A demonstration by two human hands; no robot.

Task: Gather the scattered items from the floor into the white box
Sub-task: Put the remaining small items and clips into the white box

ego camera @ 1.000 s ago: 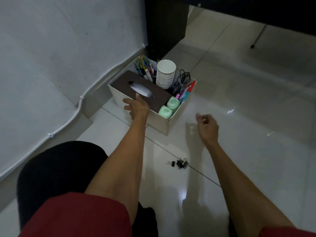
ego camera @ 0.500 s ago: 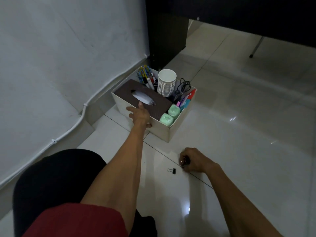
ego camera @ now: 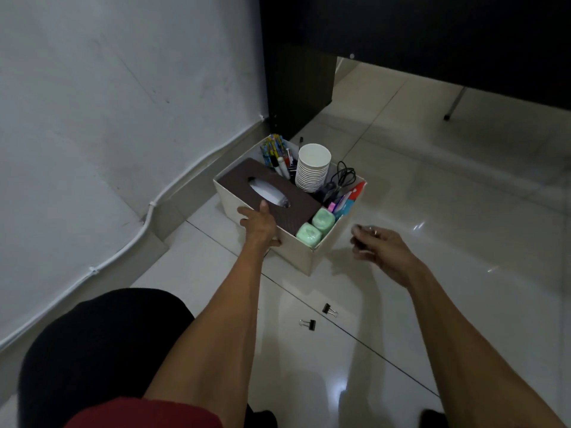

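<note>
Kneeling on the tiled floor (ego camera: 432, 211), you had the white box (ego camera: 335, 242) in front of you, near the wall. Your left hand (ego camera: 259, 223) gripped the box's near rim, thumb lying on the brown tissue box (ego camera: 234, 183) inside and fingers down the outer wall. Your right hand (ego camera: 381, 247) hovered just beside the box's right corner, fingers curled and pinching a small metal item (ego camera: 372, 231), too blurred to identify. Two binder clips (ego camera: 329, 309) lay on the floor between your forearms, near each other and well apart from the box. The box also contained a stack of paper cups (ego camera: 312, 171), markers (ego camera: 273, 151), a black cable (ego camera: 344, 174) and two green rolls (ego camera: 315, 230).
</note>
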